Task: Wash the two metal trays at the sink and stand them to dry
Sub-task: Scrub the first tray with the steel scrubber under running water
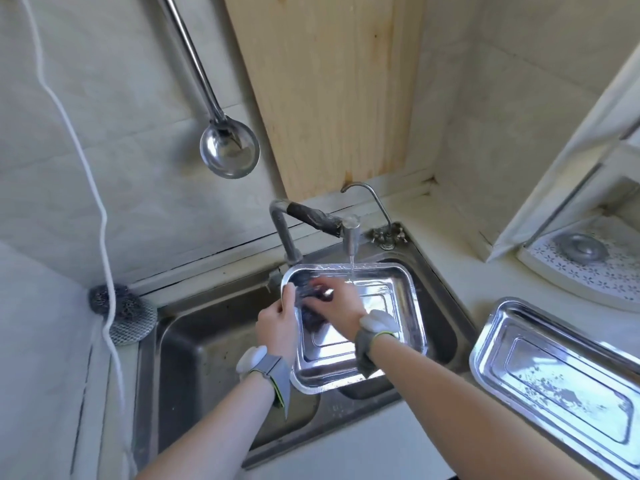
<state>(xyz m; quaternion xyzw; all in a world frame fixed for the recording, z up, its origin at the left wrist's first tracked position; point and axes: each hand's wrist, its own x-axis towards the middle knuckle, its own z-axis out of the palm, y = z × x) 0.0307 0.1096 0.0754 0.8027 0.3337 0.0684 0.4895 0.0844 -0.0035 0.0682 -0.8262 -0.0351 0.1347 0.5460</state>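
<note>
Your left hand (pixel 277 320) grips the tray (pixel 398 299) by its rim; your right hand (pixel 337 303) holds a dark scourer (pixel 313 318) inside it.
Tap water (pixel 352 268) falls in; second tray (pixel 554 372) lies beside the sink (pixel 194 341).

The right basin (pixel 440 327) is being filled nearly wholly by a tray (pixel 388 299), with the tap spout (pixel 350 237) hanging over its 12 o'clock edge. Room is being left in the left basin (pixel 207 348) at 9 o'clock; the bench (pixel 450 268) at 3 o'clock is being taken by a second tray (pixel 561 375).
</note>
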